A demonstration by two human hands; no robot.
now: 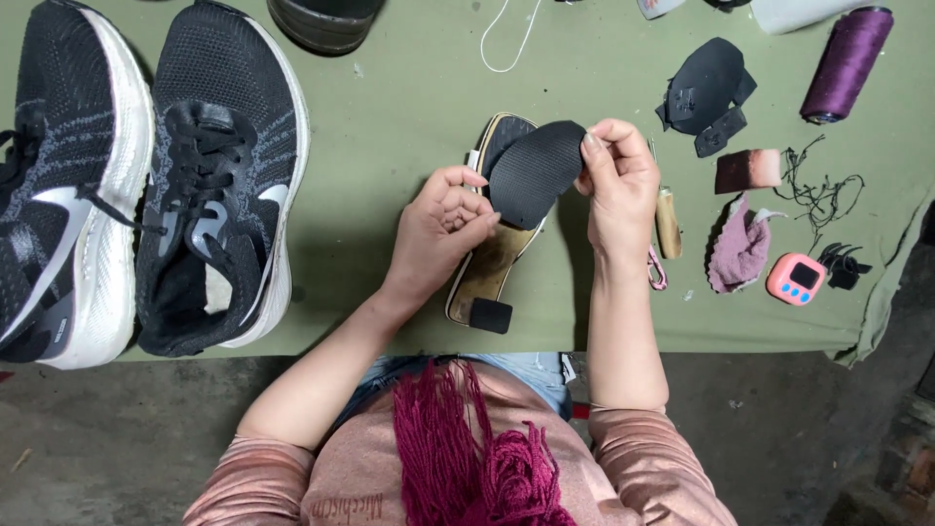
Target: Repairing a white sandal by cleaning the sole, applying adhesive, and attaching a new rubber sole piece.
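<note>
Hands both grasping: I hold the black sole piece (pixel 534 172) between left hand (pixel 443 229) and right hand (pixel 616 185), above the upturned heeled shoe (pixel 487 263) on the table (pixel 390 127), shoe's long axis running toward me, left hand nearer.
</note>
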